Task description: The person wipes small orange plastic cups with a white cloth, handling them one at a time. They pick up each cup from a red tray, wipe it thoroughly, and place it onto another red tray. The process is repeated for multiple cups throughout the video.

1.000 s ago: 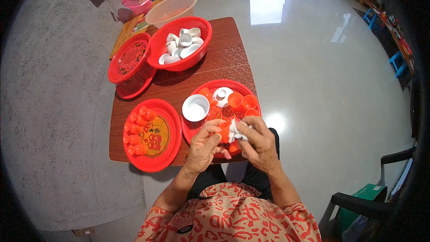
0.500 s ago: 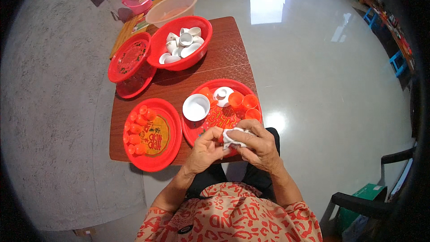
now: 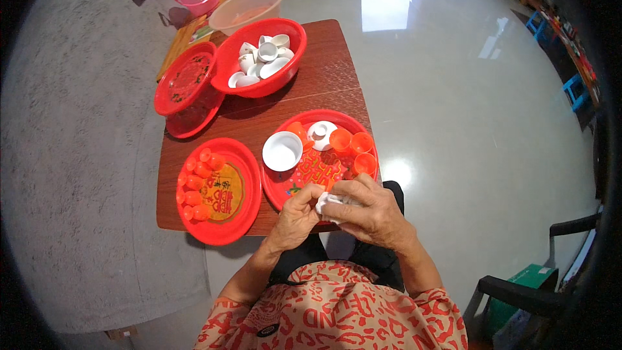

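Low over the front of a red round tray (image 3: 273,189), my two hands meet around a crumpled white cloth (image 3: 330,206). My right hand (image 3: 370,212) is closed on the cloth. My left hand (image 3: 295,221) pinches beside it, closed on what looks like a small orange cup (image 3: 329,184); only a bit of its orange shows between the fingers. On the tray, beyond my hands, stand a white bowl (image 3: 282,151), a white lid with a knob (image 3: 321,135) and several orange cups (image 3: 361,143).
To the left, another red tray (image 3: 254,191) carries several small orange cups (image 3: 194,183). Farther back are a red basin (image 3: 295,37) of white cups, red basins (image 3: 167,87) and a translucent basin (image 3: 265,1). A black-armed chair (image 3: 518,295) stands at right.
My right hand has turned slightly over the cloth, and the cloth has shifted a little left. The orange piece now shows above the cloth. The whole view has moved slightly.
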`<state>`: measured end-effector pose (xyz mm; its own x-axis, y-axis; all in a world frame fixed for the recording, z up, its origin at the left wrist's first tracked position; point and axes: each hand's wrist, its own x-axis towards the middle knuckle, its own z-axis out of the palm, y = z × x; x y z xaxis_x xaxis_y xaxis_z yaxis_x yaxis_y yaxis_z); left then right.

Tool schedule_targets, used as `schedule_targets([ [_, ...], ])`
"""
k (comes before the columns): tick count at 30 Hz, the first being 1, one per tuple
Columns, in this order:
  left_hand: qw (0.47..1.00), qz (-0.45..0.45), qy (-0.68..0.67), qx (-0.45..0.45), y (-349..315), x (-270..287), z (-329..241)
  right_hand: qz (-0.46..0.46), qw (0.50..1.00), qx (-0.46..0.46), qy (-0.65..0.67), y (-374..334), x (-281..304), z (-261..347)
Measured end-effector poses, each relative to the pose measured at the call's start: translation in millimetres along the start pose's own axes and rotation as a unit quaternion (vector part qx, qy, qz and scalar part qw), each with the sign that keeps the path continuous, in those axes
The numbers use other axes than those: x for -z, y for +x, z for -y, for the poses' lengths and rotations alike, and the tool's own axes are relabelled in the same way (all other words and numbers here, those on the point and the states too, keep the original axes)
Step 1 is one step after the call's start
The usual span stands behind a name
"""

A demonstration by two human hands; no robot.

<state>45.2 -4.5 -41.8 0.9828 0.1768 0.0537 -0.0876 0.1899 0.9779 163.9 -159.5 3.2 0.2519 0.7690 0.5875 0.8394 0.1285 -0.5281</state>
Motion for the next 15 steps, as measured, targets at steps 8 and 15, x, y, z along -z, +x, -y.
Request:
schedule_targets([
  [8, 0.988, 0.076, 0.135, 0.016, -3, 2, -23, -0.053, 0.990, -0.097, 0.091, -2, 4, -21],
  [15, 1.000, 0.025, 0.008, 0.009, 0, -4, -12, -0.036, 0.997, -0.064, -0.007, 6, 4, -14],
])
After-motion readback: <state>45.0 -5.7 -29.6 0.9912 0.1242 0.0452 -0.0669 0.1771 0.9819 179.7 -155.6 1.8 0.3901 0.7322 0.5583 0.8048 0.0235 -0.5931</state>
